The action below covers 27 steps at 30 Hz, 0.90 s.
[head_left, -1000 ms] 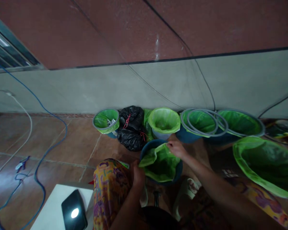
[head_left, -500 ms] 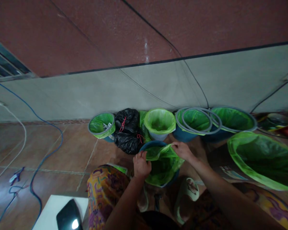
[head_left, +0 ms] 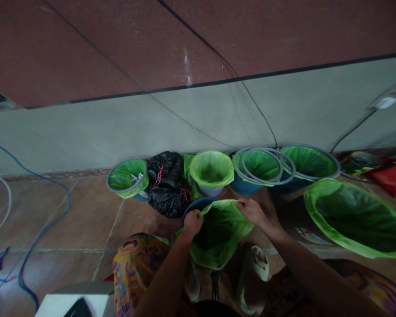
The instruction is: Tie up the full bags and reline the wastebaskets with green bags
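Observation:
A green trash bag (head_left: 222, 233) hangs in a blue bin (head_left: 198, 204) on the floor between my feet. My left hand (head_left: 193, 223) pinches the bag's edge on the left side. On the right, my right hand (head_left: 251, 210) grips the same edge, and the bag's mouth is stretched wide between them. Over the near side of the bin the bag is folded down, while at the back the bin's blue rim shows bare. Just behind stands a pale bin with a green liner (head_left: 211, 169).
Black tied bags (head_left: 168, 185) lie left of the pale bin, beside a small lined bin (head_left: 127, 177). Grey rings (head_left: 262, 165) rest on a blue lined bin. A large lined bin (head_left: 356, 218) stands at right. A blue cable (head_left: 64, 207) crosses the floor; a white stool (head_left: 75, 301) is near left.
The bag's mouth has been pulled open wider and its back edge is now taut between my hands. My left hand has shifted slightly, and the view has turned a little to the right.

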{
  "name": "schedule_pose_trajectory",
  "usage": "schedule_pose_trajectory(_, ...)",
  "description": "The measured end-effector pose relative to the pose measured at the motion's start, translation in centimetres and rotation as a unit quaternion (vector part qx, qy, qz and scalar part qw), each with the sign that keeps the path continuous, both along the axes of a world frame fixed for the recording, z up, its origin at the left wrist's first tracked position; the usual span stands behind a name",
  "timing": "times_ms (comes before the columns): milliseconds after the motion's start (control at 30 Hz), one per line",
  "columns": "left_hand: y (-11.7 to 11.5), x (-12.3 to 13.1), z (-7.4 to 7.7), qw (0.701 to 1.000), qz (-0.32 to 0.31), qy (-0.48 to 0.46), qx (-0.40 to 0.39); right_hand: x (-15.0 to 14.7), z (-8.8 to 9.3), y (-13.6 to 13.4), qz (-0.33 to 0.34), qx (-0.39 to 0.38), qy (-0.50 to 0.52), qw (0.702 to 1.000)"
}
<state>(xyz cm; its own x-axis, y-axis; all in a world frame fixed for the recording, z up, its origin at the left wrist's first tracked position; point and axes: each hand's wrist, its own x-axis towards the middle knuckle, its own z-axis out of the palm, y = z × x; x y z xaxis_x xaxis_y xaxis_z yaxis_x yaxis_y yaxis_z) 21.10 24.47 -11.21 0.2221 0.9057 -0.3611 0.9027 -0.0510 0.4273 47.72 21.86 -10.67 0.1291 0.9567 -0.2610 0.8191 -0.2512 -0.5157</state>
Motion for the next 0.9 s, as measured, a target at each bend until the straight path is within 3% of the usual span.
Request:
schedule_pose_trajectory(100, 1.4, -1.0, 1.0, 0.996, 0.077, -0.047, 0.016, 0.1, 0.0, -0.3, 0.018, -0.038, -0.085, 0.996)
schedule_pose_trajectory(233, 2.4, -1.9, 1.8, 0.987, 0.128, -0.054, 0.081, -0.6, 0.6, -0.4, 0.049, -0.072, -0.102, 0.991)
schedule_pose_trajectory(367, 2.3, -2.0, 1.8, 0.985, 0.122, -0.062, 0.104, -1.8, 1.4, 0.2, 0.044, -0.06, -0.059, 0.995)
schedule_pose_trajectory(533, 2.3, -2.5, 1.3, 0.973, 0.125, -0.135, 0.14, -4.2, 2.0, 1.4, 0.13, 0.019, 0.031, 0.991)
schedule_pose_trajectory(700, 2.3, -3.0, 1.3, 0.965, 0.124, -0.171, 0.156, -5.8, 2.1, 2.1, 0.165, -0.005, 0.008, 0.986)
schedule_pose_trajectory(800, 2.0, -3.0, 1.5, 0.972, 0.118, -0.138, 0.147, -5.9, 1.7, 2.5, 0.138, 0.031, 0.034, 0.989)
schedule_pose_trajectory(900, 1.6, -3.0, 1.7, 0.987, 0.092, -0.094, 0.087, -5.5, 1.1, 3.0, 0.044, 0.08, 0.098, 0.991)
